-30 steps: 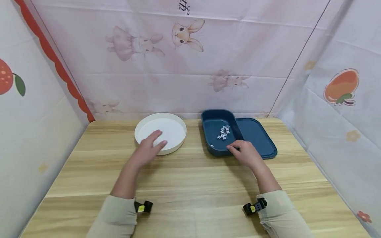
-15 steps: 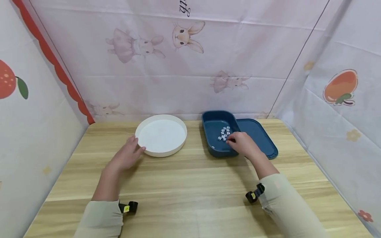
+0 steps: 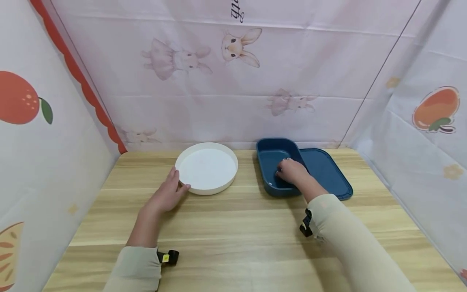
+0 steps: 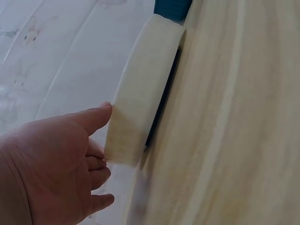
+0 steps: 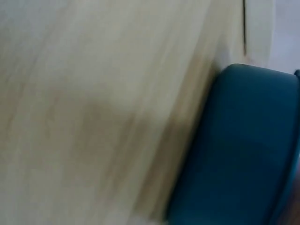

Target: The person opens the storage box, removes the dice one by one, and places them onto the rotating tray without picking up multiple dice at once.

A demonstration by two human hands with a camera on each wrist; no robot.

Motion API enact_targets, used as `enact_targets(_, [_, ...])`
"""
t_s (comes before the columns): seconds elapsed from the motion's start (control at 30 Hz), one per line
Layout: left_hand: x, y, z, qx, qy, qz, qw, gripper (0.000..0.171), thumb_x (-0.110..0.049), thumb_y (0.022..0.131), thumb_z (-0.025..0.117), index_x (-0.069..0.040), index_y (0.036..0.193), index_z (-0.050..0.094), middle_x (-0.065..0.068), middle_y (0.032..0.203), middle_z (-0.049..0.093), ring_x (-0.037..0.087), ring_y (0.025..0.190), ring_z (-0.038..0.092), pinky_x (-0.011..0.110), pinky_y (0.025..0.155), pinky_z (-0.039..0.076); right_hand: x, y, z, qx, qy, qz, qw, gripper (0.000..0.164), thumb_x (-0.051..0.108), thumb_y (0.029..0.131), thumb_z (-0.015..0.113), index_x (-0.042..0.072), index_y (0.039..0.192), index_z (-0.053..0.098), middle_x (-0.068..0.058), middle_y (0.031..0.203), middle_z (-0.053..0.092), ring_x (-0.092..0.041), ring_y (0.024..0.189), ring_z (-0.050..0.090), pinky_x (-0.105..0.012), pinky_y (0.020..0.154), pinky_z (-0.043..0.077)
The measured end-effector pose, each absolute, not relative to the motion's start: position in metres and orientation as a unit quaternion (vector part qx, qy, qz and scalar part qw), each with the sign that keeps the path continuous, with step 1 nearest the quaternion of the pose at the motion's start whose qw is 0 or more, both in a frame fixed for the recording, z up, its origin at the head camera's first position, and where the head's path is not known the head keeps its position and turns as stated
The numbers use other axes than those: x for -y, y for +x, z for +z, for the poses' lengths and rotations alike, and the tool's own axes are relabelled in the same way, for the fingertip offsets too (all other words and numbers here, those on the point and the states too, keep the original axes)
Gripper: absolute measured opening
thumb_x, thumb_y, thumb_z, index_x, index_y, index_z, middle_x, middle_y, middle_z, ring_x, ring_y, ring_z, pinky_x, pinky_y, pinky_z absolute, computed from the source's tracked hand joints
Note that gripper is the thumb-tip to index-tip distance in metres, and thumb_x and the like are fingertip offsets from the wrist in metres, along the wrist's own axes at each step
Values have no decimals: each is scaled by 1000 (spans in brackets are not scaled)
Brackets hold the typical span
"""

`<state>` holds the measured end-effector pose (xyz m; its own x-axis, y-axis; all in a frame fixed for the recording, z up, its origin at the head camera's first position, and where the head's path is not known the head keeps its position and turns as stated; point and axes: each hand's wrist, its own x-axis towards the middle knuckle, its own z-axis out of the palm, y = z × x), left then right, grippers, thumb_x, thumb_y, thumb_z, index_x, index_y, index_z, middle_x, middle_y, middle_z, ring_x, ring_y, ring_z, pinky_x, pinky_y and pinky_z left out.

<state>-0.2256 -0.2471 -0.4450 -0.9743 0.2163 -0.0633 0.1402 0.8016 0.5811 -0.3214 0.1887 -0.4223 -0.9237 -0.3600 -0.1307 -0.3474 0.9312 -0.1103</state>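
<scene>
My right grip (image 3: 290, 170) sits inside the deep navy-blue, plastic-looking rectangular box (image 3: 281, 192), whose long axis runs away from me; its fingers are curled, tips hidden — whether they hold any of the small white pieces (image 3: 287, 159), which show just beyond the knuckles and in the near-left corner, I cannot tell. My left grip (image 3: 168, 194), relaxed and grasping nothing, rests against the near-left wall of the shallow round white tray (image 3: 208, 168). Both containers stand on the wood-grained desk (image 3: 233, 239), near the pink rabbit-printed cloth backdrop (image 3: 292, 48).
</scene>
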Motion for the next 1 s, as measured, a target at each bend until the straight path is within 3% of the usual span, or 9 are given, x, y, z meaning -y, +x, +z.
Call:
enact_targets(0.1, [246, -225, -447, -946, 90, 305, 59, 85, -47, 104, 41, 7, 154, -2, 24, 162, -12, 45, 149, 2, 60, 120, 12, -189, -323, -427, -980, -186, -37, 61, 19, 21, 95, 62, 8, 99, 75, -10, 97, 72, -24, 87, 65, -46, 81, 55])
enact_targets(0.27, [246, -225, -446, -944, 82, 315, 60, 87, -49, 103, 41, 4, 155, -4, 23, 163, -11, 42, 150, 2, 60, 120, 12, -189, -322, -428, -980, -178, -81, 37, 22, 19, 94, 63, 7, 110, 74, -12, 109, 72, -28, 100, 66, -48, 87, 55])
enact_targets(0.5, [249, -226, -450, -941, 77, 322, 66, 89, -51, 102, 42, 2, 155, -5, 21, 163, -13, 40, 151, 0, 59, 121, 12, -185, -318, -425, -969, -163, -184, 5, 21, 18, 93, 65, 9, 111, 71, -8, 98, 70, -22, 86, 64, -41, 77, 56])
enact_targets(0.9, [252, -229, -453, -940, 79, 325, 63, 88, -49, 102, 43, 3, 155, -4, 22, 163, -12, 39, 151, 1, 57, 121, 11, -147, -304, -402, -916, -145, -366, -80, 25, 31, 93, 68, 14, 111, 73, -5, 105, 74, -22, 96, 69, -41, 82, 59])
enact_targets(1.0, [251, -230, -453, -940, 81, 327, 59, 87, -47, 103, 43, 4, 155, -4, 22, 163, -12, 38, 151, 1, 57, 122, 11, -124, -298, -393, -900, -148, -403, -75, 28, 31, 92, 70, 14, 113, 74, -6, 108, 75, -22, 101, 69, -40, 83, 59])
